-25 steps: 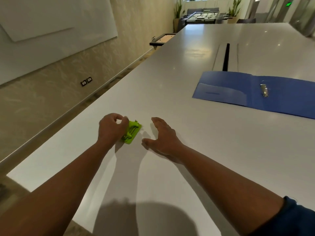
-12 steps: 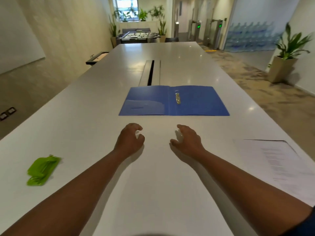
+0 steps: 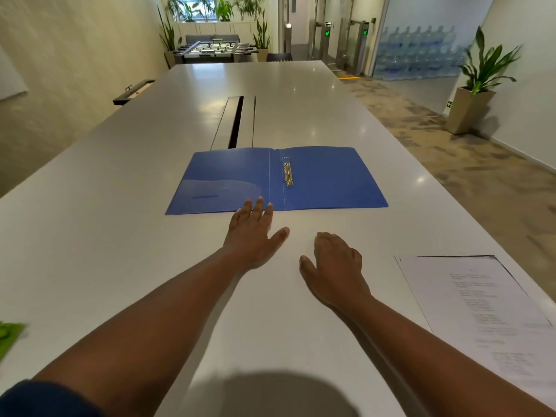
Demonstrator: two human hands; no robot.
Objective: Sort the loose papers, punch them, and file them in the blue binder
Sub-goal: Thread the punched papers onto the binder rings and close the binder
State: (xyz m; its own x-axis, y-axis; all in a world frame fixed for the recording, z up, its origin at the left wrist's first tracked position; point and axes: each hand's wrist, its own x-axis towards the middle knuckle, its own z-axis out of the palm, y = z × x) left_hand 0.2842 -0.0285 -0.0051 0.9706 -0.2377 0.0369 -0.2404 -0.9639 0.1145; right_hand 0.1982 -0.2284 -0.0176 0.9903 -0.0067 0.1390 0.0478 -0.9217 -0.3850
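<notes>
The blue binder lies open and flat on the long white table, its metal ring mechanism on the right half beside the spine. My left hand is stretched out flat, fingers apart, its fingertips over the binder's near edge by the spine. My right hand hovers just above the table nearer to me, fingers loosely curled, holding nothing. A stack of printed papers lies at the right edge. The green hole punch is half out of view at the far left.
A long cable slot runs down the table's middle beyond the binder. A potted plant stands on the floor to the right, and a foosball table is at the room's far end.
My left hand has let go of the green punch, opened, and reached forward to the binder's near edge. The view has swung from the punch to the binder and papers.
</notes>
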